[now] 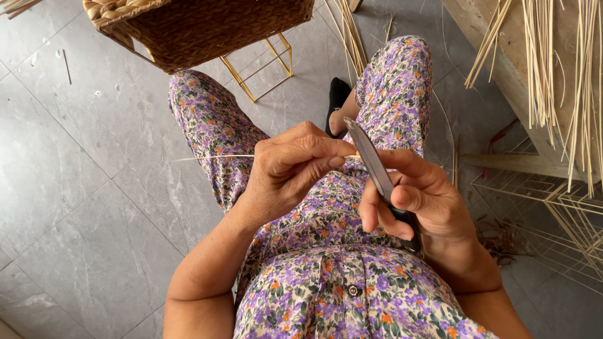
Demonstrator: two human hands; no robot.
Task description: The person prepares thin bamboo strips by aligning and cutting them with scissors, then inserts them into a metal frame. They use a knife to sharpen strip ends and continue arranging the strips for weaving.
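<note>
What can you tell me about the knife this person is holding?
The knife has a long, narrow, grey metal blade and a dark handle, mostly hidden in the right hand, which grips it with the fingers wrapped round and the thumb lying along the blade's lower part. The blade slants up and to the left, its tip reaching the fingertips of the left hand, where a thin pale cane strip is pinched. It is held above the lap, over the floral dress.

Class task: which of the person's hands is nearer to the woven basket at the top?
Left. The left hand sits below the woven basket; the right hand, holding the knife, lies farther off.
</note>
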